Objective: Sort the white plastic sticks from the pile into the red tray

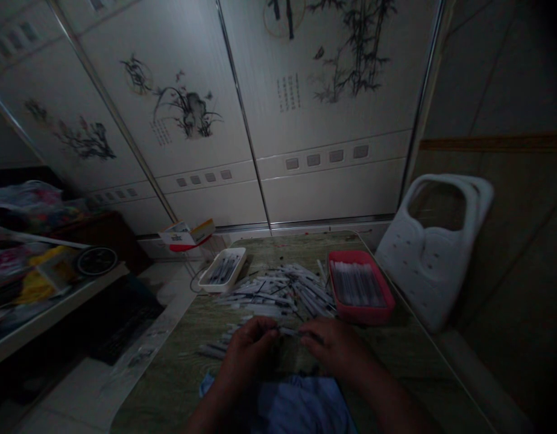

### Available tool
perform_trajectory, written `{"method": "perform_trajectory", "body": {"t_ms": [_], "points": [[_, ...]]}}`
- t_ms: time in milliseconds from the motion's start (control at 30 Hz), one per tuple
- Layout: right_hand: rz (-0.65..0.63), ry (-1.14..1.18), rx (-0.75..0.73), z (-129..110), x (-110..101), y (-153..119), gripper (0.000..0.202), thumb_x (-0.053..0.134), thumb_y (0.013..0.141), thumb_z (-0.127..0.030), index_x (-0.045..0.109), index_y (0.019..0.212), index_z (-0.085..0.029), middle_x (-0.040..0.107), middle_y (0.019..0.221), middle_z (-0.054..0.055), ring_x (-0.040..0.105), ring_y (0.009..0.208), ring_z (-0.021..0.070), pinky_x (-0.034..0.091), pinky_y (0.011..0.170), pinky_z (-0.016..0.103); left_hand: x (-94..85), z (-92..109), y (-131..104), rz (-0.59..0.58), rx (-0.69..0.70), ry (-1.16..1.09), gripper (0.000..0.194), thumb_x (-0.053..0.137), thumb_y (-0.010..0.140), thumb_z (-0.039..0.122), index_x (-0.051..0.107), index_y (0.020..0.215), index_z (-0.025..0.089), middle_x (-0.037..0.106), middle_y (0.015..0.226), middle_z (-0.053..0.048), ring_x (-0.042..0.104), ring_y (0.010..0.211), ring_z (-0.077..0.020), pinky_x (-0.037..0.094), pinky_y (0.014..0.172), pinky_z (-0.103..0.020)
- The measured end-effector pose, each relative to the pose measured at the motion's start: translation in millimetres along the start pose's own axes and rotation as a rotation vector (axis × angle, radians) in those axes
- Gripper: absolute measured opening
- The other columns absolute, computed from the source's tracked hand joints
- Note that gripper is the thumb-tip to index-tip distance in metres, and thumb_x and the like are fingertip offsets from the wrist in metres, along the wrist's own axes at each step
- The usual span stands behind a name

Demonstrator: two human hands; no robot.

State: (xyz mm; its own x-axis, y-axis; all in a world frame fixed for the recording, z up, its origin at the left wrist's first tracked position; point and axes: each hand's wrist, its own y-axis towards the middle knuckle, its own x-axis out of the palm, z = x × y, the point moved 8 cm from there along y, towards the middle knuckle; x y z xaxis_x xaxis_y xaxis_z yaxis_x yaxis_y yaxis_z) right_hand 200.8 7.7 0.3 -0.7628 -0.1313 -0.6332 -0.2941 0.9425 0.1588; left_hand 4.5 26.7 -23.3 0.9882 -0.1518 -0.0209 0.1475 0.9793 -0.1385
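My left hand (252, 343) and my right hand (326, 340) meet over the near middle of the table, each pinching one end of a slim pen-like stick (288, 331). Beyond them spreads a loose pile of similar pale and dark sticks (278, 289), with more lying left of my left hand. A pink-red basket (366, 313) at the right holds a dense row of clear, whitish sticks. At the far left of the table, a white tray (204, 283) contains dark-tipped sticks. Fine detail is lost in the dim light.
Blue cloth (301, 404) lies at the near edge, below my hands. A white folding chair (427, 259) leans right of the table (170, 374). An open box (183, 235) sits on a red stool behind the tray. Clutter fills a shelf (56, 301) at the left.
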Motion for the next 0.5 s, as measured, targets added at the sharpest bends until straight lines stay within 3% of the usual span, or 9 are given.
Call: {"method": "perform_trajectory", "body": {"t_ms": [167,500], "points": [[-0.004,-0.037,0.000,0,0,-1,0.027,0.059,0.091,-0.033,0.075,0.112,-0.030,0.076,0.105,0.003,0.069,0.096,0.0212,0.047,0.084,0.029,1.7,12,-2,0.019,0.033,0.063,0.029,0.081,0.072,0.036,0.070,0.089,0.016,0.066,0.076,-0.001,0.057,0.066,-0.0131,0.043,0.061,-0.024],[-0.030,-0.082,0.019,2,2,0,0.028,0.058,0.091,-0.034,0.076,0.112,-0.029,0.076,0.104,0.005,0.068,0.097,0.0217,0.046,0.085,0.029,3.5,13,0,0.019,0.080,0.153,0.025,0.079,0.073,0.035,0.072,0.088,0.017,0.069,0.077,-0.005,0.060,0.071,-0.0174,0.045,0.065,-0.027]]}}
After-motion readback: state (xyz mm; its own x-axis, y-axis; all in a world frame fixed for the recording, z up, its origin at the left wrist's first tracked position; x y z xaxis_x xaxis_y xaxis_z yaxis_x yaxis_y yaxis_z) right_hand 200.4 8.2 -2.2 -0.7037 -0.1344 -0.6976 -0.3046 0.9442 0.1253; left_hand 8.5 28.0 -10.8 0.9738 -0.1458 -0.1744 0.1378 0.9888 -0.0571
